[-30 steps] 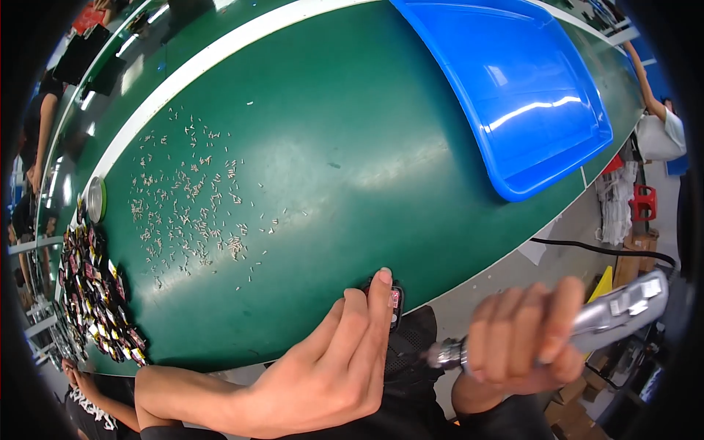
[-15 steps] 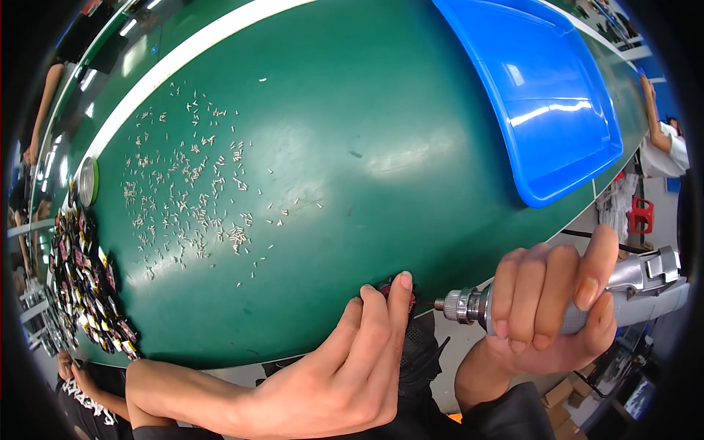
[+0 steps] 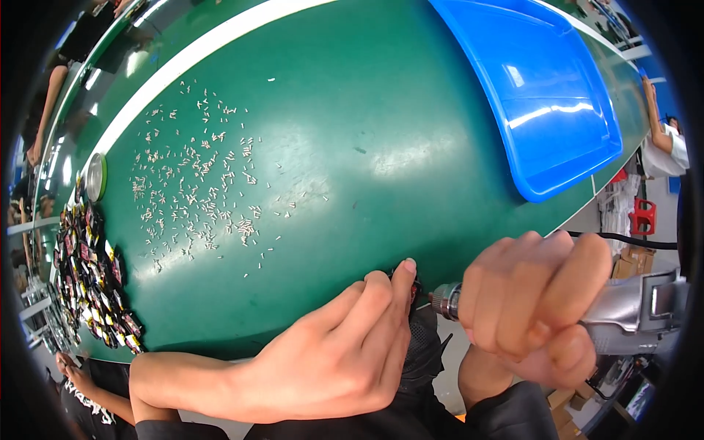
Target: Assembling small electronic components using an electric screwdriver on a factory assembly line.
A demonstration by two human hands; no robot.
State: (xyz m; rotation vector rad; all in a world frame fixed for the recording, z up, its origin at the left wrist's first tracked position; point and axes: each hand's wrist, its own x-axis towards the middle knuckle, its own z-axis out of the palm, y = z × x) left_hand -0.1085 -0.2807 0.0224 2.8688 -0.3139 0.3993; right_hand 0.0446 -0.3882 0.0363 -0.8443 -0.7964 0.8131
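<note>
Single head-worn fisheye view, facing down at close range over both hands [image 3: 334,348] and the green counter [image 3: 381,191]. Edges bow toward the dark rim, where detail appears indistinct.

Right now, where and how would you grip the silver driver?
Silver driver: likely best wrapped around its barrel behind the ridged nose, coming from the right. Body is long and rounded, nose pointing left toward the small dark part; the right hand grips there, leaving the nose free.

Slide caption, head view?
Left hand holds a small dark part; right hand grips a silver handheld tool beside it.
</note>
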